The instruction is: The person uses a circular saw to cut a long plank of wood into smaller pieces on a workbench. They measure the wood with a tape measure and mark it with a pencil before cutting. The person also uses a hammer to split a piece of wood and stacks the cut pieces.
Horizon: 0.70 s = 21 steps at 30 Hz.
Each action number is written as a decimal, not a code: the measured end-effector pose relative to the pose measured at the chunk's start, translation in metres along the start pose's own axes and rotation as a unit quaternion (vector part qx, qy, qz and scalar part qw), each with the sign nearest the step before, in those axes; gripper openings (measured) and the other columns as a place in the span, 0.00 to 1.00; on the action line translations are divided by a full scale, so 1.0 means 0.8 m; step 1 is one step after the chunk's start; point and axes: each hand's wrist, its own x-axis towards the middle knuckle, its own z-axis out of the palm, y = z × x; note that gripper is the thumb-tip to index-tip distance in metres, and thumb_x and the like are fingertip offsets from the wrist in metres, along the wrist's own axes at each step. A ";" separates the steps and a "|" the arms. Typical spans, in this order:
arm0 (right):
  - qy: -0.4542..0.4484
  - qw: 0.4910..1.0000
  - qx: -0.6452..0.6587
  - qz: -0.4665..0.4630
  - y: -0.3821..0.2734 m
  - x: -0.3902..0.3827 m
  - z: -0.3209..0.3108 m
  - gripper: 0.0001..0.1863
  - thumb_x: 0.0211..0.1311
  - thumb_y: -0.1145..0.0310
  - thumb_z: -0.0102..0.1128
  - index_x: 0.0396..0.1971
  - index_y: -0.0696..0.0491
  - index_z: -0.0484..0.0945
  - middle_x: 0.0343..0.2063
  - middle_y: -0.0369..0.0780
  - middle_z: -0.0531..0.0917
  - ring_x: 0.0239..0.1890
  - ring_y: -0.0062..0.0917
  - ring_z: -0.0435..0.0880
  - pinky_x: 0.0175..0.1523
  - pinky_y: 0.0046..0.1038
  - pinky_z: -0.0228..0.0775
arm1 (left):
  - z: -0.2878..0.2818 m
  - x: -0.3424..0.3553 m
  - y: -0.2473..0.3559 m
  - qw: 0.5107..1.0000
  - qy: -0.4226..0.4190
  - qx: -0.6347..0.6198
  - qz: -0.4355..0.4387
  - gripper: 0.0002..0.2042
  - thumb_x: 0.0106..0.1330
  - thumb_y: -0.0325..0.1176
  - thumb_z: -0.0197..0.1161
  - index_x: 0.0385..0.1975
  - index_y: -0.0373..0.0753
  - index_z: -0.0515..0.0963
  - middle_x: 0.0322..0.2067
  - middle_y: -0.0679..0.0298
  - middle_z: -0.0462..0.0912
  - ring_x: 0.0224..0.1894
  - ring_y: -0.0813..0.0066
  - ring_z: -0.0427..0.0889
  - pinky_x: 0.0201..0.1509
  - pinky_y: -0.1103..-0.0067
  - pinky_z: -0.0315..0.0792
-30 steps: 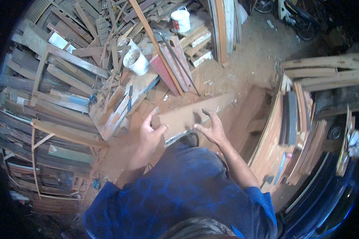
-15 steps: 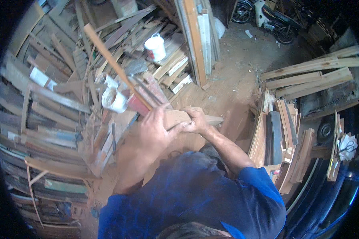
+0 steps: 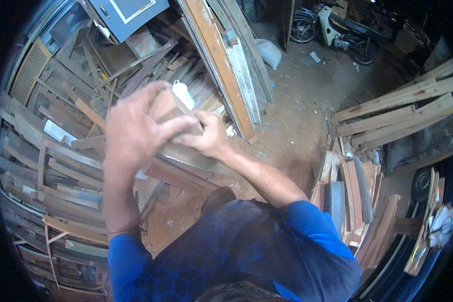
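A piece of wooden board is held up in front of my chest, tilted, one end raised toward the far side. My left hand wraps it from the left, thumb across the near face and fingers over the far end, somewhat blurred. From the right, my right hand grips its edge with the thumb pressed on the wood. Both hands hide much of the board, so its full length cannot be made out. A white bucket stands just beyond it.
Stacked planks fill the left. An orange-brown post leans ahead, near a white sack. Boards and shorter offcuts lie at right. A motorbike stands at the far right, a blue-grey cabinet far left.
Both hands have moved left and up with the board, which now tilts upward. The view has swung too, bringing the blue-grey cabinet into sight.
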 end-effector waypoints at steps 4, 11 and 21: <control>-0.060 0.996 0.041 0.050 0.064 0.088 -0.032 0.36 0.50 0.40 0.76 0.42 0.61 0.84 0.34 0.49 0.88 0.36 0.37 0.89 0.43 0.37 0.78 | 0.032 0.098 -0.005 0.998 0.024 0.060 0.019 0.34 0.47 0.52 0.78 0.52 0.35 0.83 0.40 0.47 0.88 0.45 0.51 0.88 0.50 0.66 0.79; -0.086 0.971 -0.057 0.214 0.246 0.098 -0.117 0.30 0.66 0.46 0.68 0.55 0.58 0.82 0.48 0.47 0.87 0.50 0.29 0.85 0.57 0.32 0.75 | 0.127 0.240 -0.190 0.991 0.027 0.117 -0.063 0.37 0.51 0.63 0.73 0.51 0.36 0.84 0.44 0.47 0.87 0.49 0.47 0.85 0.56 0.61 0.77; 0.106 0.796 -0.089 0.590 0.522 -0.077 -0.460 0.22 0.71 0.52 0.61 0.43 0.59 0.81 0.31 0.41 0.84 0.32 0.26 0.85 0.36 0.28 0.77 | 0.200 0.427 -0.455 0.957 0.110 0.204 -0.176 0.32 0.68 0.61 0.60 0.62 0.42 0.78 0.58 0.44 0.79 0.62 0.45 0.76 0.67 0.57 0.69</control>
